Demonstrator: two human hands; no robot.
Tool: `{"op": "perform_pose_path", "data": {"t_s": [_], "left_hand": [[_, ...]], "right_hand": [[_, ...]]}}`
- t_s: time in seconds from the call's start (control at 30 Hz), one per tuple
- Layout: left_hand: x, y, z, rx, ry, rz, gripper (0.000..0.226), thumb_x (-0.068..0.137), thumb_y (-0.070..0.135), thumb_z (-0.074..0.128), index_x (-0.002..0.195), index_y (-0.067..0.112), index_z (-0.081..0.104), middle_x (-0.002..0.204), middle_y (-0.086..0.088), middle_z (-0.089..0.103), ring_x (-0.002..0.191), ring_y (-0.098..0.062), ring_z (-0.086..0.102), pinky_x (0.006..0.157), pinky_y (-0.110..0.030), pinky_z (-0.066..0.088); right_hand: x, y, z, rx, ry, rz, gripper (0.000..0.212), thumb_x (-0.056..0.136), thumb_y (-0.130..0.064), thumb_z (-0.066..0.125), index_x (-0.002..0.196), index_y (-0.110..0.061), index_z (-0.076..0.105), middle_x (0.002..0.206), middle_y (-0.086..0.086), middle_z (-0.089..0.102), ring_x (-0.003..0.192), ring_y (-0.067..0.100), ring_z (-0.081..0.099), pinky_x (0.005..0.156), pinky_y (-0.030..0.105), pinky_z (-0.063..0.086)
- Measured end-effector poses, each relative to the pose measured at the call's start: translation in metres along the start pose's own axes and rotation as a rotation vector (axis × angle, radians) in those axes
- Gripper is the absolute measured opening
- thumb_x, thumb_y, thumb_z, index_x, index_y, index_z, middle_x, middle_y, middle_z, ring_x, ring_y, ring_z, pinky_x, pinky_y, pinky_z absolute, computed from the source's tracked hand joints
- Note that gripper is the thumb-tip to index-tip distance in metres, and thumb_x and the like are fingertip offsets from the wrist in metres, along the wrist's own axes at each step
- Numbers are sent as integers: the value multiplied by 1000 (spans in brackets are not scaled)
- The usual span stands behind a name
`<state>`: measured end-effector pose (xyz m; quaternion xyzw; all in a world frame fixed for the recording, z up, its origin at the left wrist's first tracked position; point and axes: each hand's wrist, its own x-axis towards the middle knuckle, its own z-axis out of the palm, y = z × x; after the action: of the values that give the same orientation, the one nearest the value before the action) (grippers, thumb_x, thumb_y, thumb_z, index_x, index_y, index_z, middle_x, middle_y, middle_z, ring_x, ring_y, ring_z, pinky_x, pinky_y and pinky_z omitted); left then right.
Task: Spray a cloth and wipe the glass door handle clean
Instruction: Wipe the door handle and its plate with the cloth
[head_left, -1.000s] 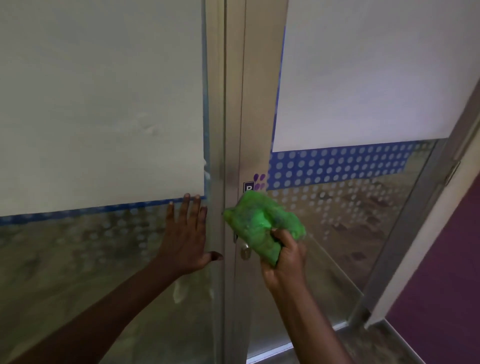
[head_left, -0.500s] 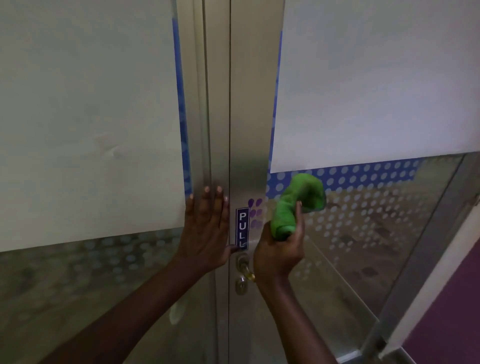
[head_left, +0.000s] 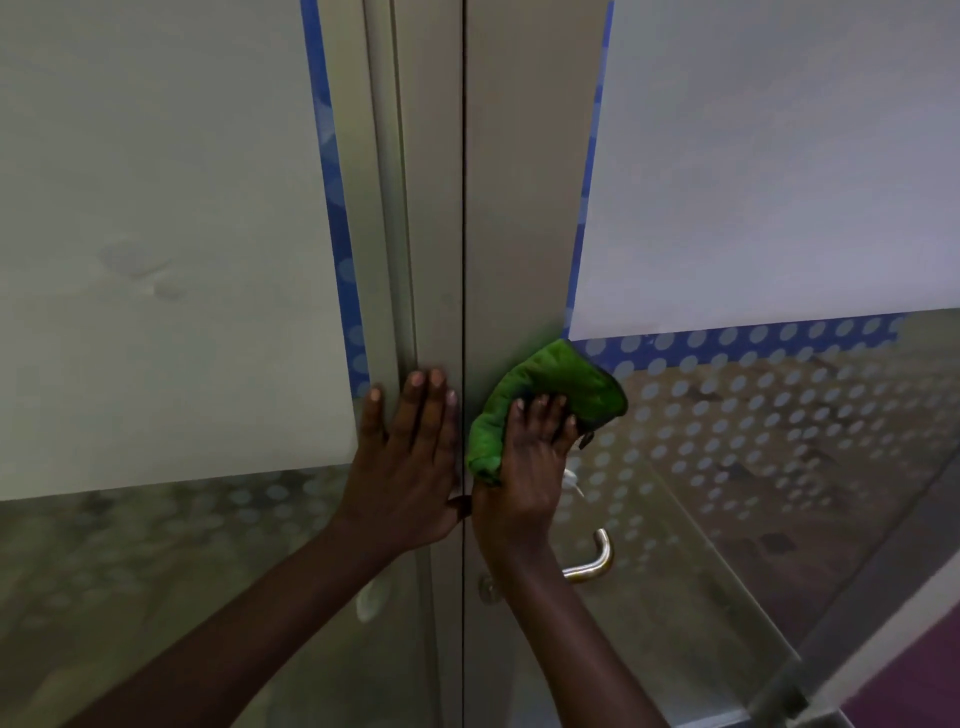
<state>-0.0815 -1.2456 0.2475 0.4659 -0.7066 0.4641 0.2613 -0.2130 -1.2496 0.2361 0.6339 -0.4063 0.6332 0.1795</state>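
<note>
My right hand presses a bunched green cloth flat against the metal door frame, just right of the door seam. The curved metal door handle sticks out below my right wrist, apart from the cloth. A small round lock sits left of the handle. My left hand lies flat with fingers spread on the fixed frame left of the seam, holding nothing. No spray bottle is in view.
Frosted film covers the upper glass on both sides, with a blue dotted band under it on the right pane. The lower glass is see-through with dots. A purple floor strip shows at the bottom right.
My right hand has turned the cloth flat against the frame, covering the PULL sign. The view has moved closer and left, and the curved handle has come into sight.
</note>
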Motion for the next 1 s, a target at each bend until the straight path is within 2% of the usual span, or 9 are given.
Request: {"op": "perform_pose_path", "data": {"t_s": [0.07, 0.2, 0.33, 0.47, 0.6, 0.73, 0.8, 0.9, 1.0], "left_hand": [[1, 0, 1, 17, 7, 0, 129, 71, 78, 59, 154, -7, 7, 164, -24, -5, 153, -39, -3, 121, -62, -6], [1, -1, 2, 14, 9, -11, 128, 74, 81, 56, 153, -7, 7, 164, -24, -7, 153, -38, -4, 120, -63, -6], [0, -1, 3, 34, -12, -9, 135, 69, 86, 55, 153, -7, 4, 164, -24, -12, 153, -38, -8, 120, -63, -8], [0, -1, 3, 37, -33, -15, 141, 65, 91, 54, 153, -7, 2, 163, -25, -15, 153, -38, -10, 119, -63, -10], [2, -1, 2, 35, -33, -17, 142, 66, 90, 55, 153, -6, 0, 163, -24, -16, 152, -37, -12, 120, -62, -10], [1, -1, 3, 34, -29, -19, 139, 68, 91, 51, 153, -5, -2, 163, -23, -18, 152, -36, -13, 120, -61, -11], [1, -2, 4, 38, -28, -19, 140, 67, 91, 53, 154, -5, -3, 163, -23, -17, 152, -36, -12, 120, -61, -11], [0, -1, 7, 39, -16, -18, 135, 70, 89, 51, 154, -5, 1, 164, -23, -13, 153, -37, -9, 120, -62, -9], [-1, 1, 8, 12, 23, -35, 128, 75, 86, 52, 153, -6, 9, 164, -23, -6, 153, -38, -1, 119, -65, -4]], "right_hand": [[-1, 8, 1, -47, -12, -69, 33, 99, -4, 33, 129, 11, 40, 132, 39, 40, 146, 33, 12, 115, 57, 15], [-3, 27, -6, -118, -39, -232, 42, 86, 3, 60, 126, 9, 48, 131, 35, 44, 141, 40, 25, 115, 57, 18], [3, 55, -20, -186, -101, -370, 32, 99, -12, 48, 117, 8, 63, 124, 31, 58, 124, 49, 43, 113, 55, 25], [6, 77, -36, -211, -155, -476, 34, 87, -1, 62, 120, 5, 56, 130, 26, 52, 126, 49, 43, 111, 56, 29], [11, 72, -55, -171, -182, -293, 28, 85, 4, 60, 112, 10, 65, 124, 33, 57, 122, 53, 45, 111, 53, 27], [5, 35, -67, 365, 90, 399, 58, 80, 16, 59, 134, 1, 43, 136, 26, 50, 125, 40, 49, 108, 40, 39], [4, 17, -66, 622, 254, 648, 70, 83, 25, 53, 139, -13, 38, 133, 6, 61, 119, 28, 53, 101, 28, 46], [1, 4, -55, 523, 161, 577, 76, 81, 31, 50, 138, -20, 49, 137, -12, 56, 126, 21, 50, 104, 32, 44], [-7, 7, -37, 255, -55, 157, 43, 89, 11, 47, 132, 9, 44, 142, 22, 39, 135, 33, 33, 111, 50, 31]]}}
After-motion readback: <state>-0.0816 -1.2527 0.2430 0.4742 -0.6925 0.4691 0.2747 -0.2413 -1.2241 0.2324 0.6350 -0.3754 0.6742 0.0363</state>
